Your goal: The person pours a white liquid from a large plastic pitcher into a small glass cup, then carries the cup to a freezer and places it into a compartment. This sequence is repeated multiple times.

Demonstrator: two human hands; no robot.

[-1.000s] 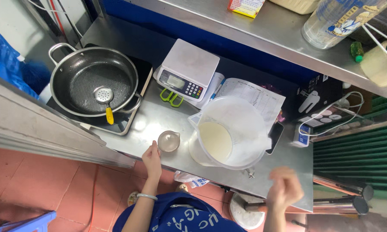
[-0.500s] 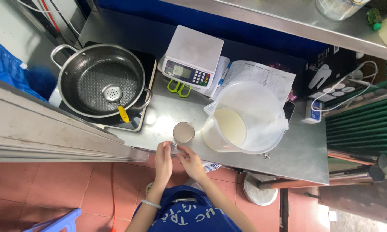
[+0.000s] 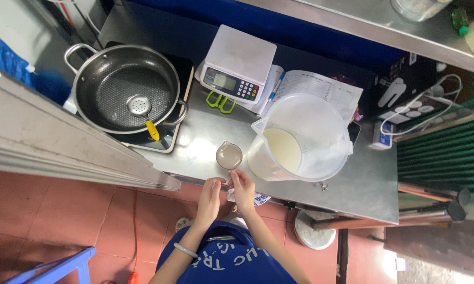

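Head view. Since the earlier frame both hands have drawn back from the cup (image 3: 229, 155) toward the counter's (image 3: 374, 179) near edge, and the right hand, formerly out to the side, has come in beside the left. The left hand (image 3: 212, 190) and right hand (image 3: 242, 188) now sit close together, fingertips nearly meeting over a small white item (image 3: 230, 195) pinched between them; what it is cannot be told. The cup stands upright on the counter just beyond the fingertips, apart from them, holding pale liquid. Just right of the cup stands a large jug (image 3: 305, 139) partly filled with white liquid. Farther back lie a scale (image 3: 238, 63), green scissors (image 3: 219, 101) and a pan (image 3: 125, 87) holding a skimmer (image 3: 140, 108).
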